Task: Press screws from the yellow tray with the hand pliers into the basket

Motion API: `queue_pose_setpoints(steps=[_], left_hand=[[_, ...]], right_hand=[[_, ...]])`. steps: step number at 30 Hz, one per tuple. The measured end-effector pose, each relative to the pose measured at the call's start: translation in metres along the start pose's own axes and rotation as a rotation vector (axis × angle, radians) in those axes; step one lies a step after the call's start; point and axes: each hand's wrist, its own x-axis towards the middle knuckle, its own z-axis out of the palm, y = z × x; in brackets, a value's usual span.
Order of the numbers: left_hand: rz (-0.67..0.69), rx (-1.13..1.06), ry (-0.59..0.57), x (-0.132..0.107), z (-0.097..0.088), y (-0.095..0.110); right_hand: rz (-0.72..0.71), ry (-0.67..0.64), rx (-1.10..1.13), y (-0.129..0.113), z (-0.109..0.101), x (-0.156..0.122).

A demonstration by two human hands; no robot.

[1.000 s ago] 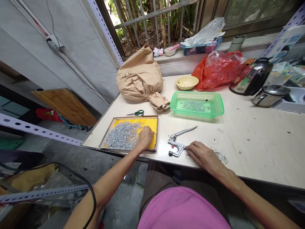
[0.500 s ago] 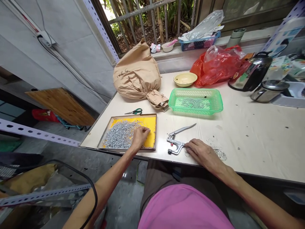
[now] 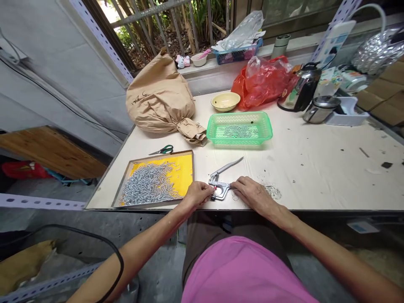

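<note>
Metal snap pliers (image 3: 222,181) lie near the table's front edge, the long handle pointing up and to the right. My left hand (image 3: 198,194) is pinched closed at the pliers' jaw; what its fingertips hold is too small to make out. My right hand (image 3: 251,194) rests on the pliers' body from the right, fingers curled on it. Left of the hands, a yellow-lined tray (image 3: 187,169) holds a heap of small silver metal pieces (image 3: 148,187).
A green basket (image 3: 265,134) with several metal pieces stands behind the pliers. Scissors (image 3: 162,150), a tied brown paper sack (image 3: 158,99), a yellow bowl (image 3: 225,101), a red plastic bag (image 3: 259,82) and kettles (image 3: 301,90) sit farther back. Small debris (image 3: 273,191) lies beside my right hand.
My left hand has left the yellow tray and moved right to the pliers' jaw, fingers pinched. My right hand has stayed on the pliers. The camera has swung to the right.
</note>
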Motion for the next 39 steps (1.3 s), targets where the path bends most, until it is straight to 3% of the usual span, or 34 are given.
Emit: queue_pose_setpoints(steps=[10,19,30,36,39], left_hand=[[-0.068,-0.033,-0.102,0.003,0.0,0.01],[-0.059,0.09,-0.059,0.007,-0.002,0.015],[-0.19,0.043,-0.184,0.005,-0.002,0.022],[-0.19,0.043,-0.191,0.006,-0.001,0.019],[-0.187,0.057,-0.193,0.005,-0.002,0.018]], right_hand=[[0.013,-0.041,-0.015,-0.001,-0.003,0.001],[0.046,-0.109,-0.041,-0.004,-0.008,0.004],[0.049,-0.232,-0.121,-0.011,-0.02,0.009],[-0.051,-0.168,-0.127,0.017,-0.027,0.03],[-0.056,-0.245,-0.186,0.034,-0.027,0.05]])
